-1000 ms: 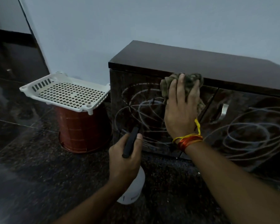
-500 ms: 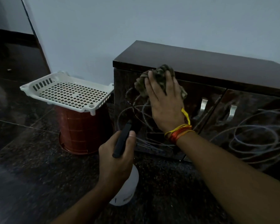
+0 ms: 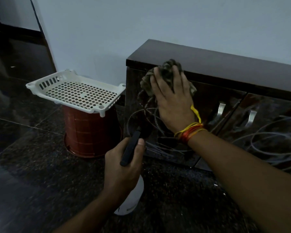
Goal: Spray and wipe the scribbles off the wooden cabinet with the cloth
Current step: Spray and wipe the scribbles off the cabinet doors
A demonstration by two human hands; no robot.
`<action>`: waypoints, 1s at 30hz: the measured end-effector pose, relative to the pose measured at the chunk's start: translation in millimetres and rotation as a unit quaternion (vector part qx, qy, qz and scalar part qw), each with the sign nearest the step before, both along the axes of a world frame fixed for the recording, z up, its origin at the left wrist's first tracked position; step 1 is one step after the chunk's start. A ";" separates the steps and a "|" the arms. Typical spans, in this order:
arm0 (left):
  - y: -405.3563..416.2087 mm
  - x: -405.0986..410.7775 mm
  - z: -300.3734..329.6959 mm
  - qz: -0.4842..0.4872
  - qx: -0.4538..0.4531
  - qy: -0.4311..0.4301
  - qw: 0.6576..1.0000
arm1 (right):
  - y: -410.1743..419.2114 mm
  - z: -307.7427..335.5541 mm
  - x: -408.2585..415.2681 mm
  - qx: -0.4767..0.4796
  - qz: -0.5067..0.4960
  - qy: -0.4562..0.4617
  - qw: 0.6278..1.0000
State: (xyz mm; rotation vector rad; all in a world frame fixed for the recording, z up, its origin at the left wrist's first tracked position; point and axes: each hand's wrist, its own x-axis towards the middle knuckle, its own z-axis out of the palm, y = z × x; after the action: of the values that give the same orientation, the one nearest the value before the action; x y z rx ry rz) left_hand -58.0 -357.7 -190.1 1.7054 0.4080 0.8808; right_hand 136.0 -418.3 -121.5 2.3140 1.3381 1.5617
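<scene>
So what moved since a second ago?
The right hand slid the cloth leftward along the top of the cabinet's left door, toward its upper left corner. The left hand kept its grip on the spray bottle. Scribbles, basket and bucket look unchanged.

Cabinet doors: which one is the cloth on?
The left door, nearest the white basket. The right hand presses the cloth against its top; the right door is untouched, scribbles intact.
</scene>
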 end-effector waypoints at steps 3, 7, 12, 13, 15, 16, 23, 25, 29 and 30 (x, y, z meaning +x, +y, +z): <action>-0.1 -0.1 -3.4 0.002 -0.008 -0.001 1.000 | -19.2 5.0 9.6 -0.029 0.000 -0.042 0.999; 4.4 -3.1 0.9 -0.003 0.007 -0.003 1.000 | -39.9 5.4 18.4 -0.024 -0.022 -0.066 0.997; 13.7 -5.2 -1.4 0.013 0.021 -0.003 1.000 | 12.3 11.9 2.5 -0.040 0.004 -0.077 0.996; 15.1 -4.9 -3.7 0.017 0.024 -0.001 1.000 | 24.9 13.9 -0.8 -0.048 0.011 -0.084 0.995; 16.1 -5.3 -6.7 0.025 0.029 0.006 0.999 | 39.9 15.3 -3.8 -0.058 0.018 -0.091 0.994; 16.5 -5.6 -6.5 0.027 0.030 0.009 0.999 | 40.5 15.9 -2.7 -0.066 0.017 -0.097 0.993; 26.1 -15.5 -0.5 0.034 0.020 -0.004 0.999 | 0.1 13.9 12.0 -0.068 -0.006 -0.127 0.990; 29.0 -18.3 -0.1 0.042 0.030 -0.001 0.999 | 17.3 14.6 7.5 -0.058 -0.002 -0.123 0.991; 30.5 -17.9 -4.4 0.060 0.040 0.006 0.997 | 64.4 13.3 -5.8 -0.053 0.021 -0.119 0.991; 29.8 -17.6 -4.5 0.061 0.040 0.007 0.997 | 68.4 12.5 -5.8 -0.052 0.021 -0.115 0.992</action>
State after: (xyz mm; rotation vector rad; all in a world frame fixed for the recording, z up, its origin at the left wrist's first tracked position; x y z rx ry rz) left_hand -75.6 -327.9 -194.6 1.7757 0.4968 0.9865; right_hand 130.2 -349.9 -109.0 1.9881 1.3812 1.6669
